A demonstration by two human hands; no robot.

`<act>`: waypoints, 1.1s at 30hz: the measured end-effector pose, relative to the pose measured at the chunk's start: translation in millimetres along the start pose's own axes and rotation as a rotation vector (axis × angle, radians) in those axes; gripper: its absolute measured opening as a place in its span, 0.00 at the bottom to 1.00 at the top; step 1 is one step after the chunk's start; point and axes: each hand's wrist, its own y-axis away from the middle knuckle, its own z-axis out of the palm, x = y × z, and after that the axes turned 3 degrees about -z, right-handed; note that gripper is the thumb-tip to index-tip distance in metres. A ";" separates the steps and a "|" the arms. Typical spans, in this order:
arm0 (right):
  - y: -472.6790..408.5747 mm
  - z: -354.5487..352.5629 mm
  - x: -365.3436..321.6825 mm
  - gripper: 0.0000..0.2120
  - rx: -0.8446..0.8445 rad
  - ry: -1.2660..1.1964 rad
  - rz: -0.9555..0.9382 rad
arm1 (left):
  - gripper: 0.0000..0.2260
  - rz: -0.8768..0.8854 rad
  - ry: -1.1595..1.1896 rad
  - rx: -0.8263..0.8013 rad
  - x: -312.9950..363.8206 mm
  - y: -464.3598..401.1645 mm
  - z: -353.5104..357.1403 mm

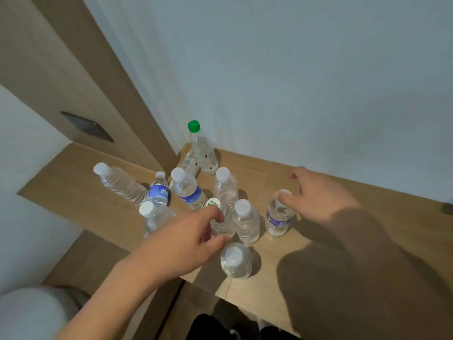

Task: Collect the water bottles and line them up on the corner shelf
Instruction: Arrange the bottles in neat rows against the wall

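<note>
My right hand (316,195) on top of blue-label bottle (278,218), fingertips pinching its cap, bottle upright on corner shelf (343,209). My left hand (191,238) half-curled around printed-cap bottle (220,219), just ahead, also upright. Other bottles clustered left, toward corner; judged unaligned.

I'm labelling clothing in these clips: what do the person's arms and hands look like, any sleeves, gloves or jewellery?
Both hands are bare, without gloves. The left hand and its forearm are uncovered as far as the frame shows, with no sleeve, watch or ring visible. The right hand emerges from a loose brown long sleeve that covers the arm to the wrist. No rings or markings show on it.
</note>
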 end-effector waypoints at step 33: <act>-246.3 25.2 -212.2 0.13 -0.031 0.306 -0.102 | 0.27 -0.412 0.397 -0.198 -229.5 -299.2 21.6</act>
